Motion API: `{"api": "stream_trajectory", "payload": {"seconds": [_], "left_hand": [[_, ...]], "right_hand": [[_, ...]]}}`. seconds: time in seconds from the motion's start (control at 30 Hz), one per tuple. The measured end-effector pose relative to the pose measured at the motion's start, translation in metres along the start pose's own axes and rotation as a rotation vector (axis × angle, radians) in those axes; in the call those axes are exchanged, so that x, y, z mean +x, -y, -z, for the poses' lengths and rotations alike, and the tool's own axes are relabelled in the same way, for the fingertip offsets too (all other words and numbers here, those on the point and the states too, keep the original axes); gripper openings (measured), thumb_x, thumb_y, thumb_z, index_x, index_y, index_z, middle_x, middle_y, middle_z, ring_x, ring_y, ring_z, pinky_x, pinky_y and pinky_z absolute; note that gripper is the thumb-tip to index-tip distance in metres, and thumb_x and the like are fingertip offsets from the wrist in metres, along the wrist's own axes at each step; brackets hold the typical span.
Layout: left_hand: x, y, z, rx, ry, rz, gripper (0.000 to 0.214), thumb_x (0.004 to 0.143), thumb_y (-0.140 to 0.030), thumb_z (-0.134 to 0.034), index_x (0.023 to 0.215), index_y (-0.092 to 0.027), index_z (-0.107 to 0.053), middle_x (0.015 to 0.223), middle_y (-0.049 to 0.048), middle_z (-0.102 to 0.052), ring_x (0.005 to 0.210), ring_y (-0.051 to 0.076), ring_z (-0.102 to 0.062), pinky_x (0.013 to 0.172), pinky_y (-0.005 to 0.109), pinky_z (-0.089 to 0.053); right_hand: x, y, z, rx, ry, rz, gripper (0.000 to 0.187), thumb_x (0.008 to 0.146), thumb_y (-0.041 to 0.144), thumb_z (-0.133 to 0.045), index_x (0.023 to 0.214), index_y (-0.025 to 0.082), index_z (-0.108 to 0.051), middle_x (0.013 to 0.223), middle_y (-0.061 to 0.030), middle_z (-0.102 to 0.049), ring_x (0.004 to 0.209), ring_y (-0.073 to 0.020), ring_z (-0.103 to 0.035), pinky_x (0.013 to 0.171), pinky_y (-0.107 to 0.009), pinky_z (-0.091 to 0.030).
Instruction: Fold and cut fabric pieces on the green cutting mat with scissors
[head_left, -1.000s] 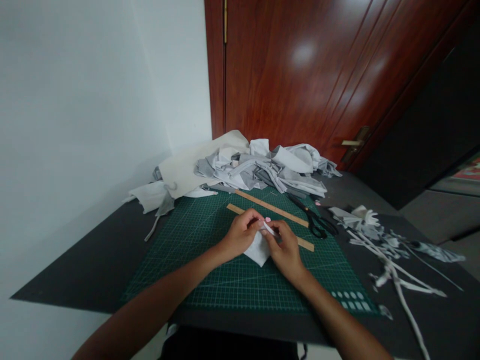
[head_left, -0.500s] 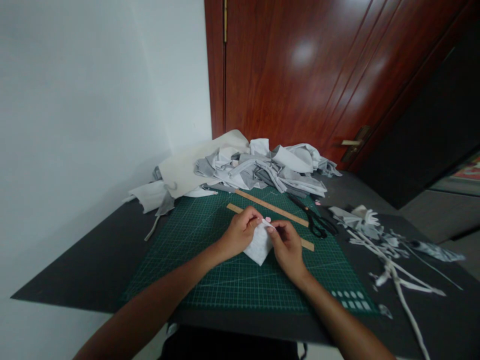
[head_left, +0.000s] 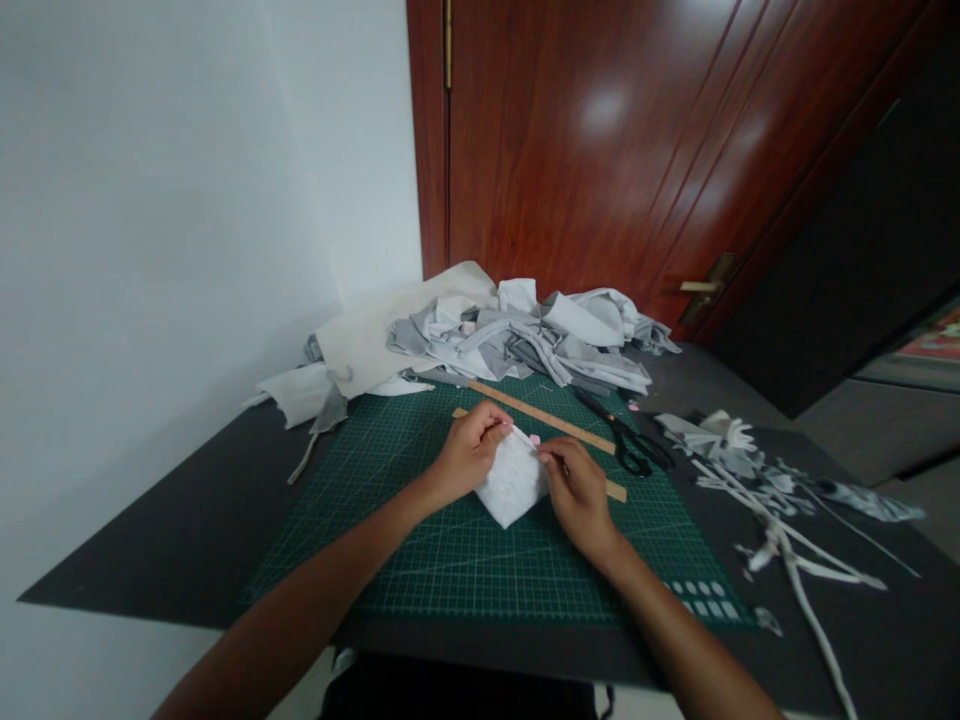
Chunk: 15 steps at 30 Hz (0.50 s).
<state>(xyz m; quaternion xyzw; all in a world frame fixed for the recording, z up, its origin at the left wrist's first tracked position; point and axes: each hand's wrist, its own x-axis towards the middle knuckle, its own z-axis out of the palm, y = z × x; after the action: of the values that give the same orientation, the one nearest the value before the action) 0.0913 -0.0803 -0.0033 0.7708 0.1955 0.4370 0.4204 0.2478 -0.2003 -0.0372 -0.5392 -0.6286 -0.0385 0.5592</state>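
Note:
A small white piece of fabric (head_left: 512, 482) hangs between my two hands above the green cutting mat (head_left: 480, 580). My left hand (head_left: 474, 452) pinches its upper left corner, fingers closed. At the upper right corner, my right hand (head_left: 579, 482) grips the same edge between thumb and fingers. The top edge runs fairly straight from one hand to the other, and the lower corner points down toward me. A small pink piece (head_left: 535, 439) shows just behind the edge near my right fingertips; what it is I cannot tell.
Two wooden rulers (head_left: 547, 418) lie beyond my hands, one partly covered by them. Black scissors (head_left: 626, 440) rest at the mat's right edge. Grey and white fabric (head_left: 517, 335) is heaped at the back. Scraps and cords (head_left: 772, 500) lie to the right.
My left hand has moved slightly left, away from the right hand. The fabric's top edge is now stretched wider and more of its face shows.

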Motion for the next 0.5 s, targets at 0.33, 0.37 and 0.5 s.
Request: {"api": "stream_trajectory", "payload": {"seconds": [0.33,0.37,0.5], "left_hand": [[0.008,0.001,0.007,-0.138,-0.022,0.08,0.015,0.087,-0.034,-0.062,0.089,-0.018,-0.062,0.074,-0.0009,-0.063,0.065,0.012,-0.056,0.06,0.023,-0.041],[0.008,0.001,0.007,-0.146,-0.02,0.082,0.016,0.086,-0.034,-0.063,0.088,-0.018,-0.062,0.074,-0.0008,-0.063,0.065,0.012,-0.056,0.06,0.023,-0.041],[0.009,-0.003,0.008,-0.155,-0.023,0.091,0.017,0.084,-0.035,-0.064,0.087,-0.018,-0.062,0.072,-0.0012,-0.062,0.063,0.012,-0.055,0.058,0.022,-0.04]], "right_hand": [[0.004,0.011,0.002,0.062,0.188,0.017,0.024,0.1,0.017,-0.049,0.102,0.027,-0.071,0.105,-0.0064,-0.073,0.107,-0.0246,-0.069,0.093,-0.042,-0.055],[0.003,0.011,0.002,0.045,0.183,0.012,0.022,0.099,0.018,-0.051,0.103,0.027,-0.071,0.105,-0.0063,-0.074,0.106,-0.0249,-0.069,0.093,-0.043,-0.054],[0.002,0.012,-0.002,0.004,0.102,-0.001,0.004,0.094,0.026,-0.066,0.094,0.027,-0.07,0.097,-0.0051,-0.074,0.097,-0.026,-0.07,0.092,-0.045,-0.054]]}}
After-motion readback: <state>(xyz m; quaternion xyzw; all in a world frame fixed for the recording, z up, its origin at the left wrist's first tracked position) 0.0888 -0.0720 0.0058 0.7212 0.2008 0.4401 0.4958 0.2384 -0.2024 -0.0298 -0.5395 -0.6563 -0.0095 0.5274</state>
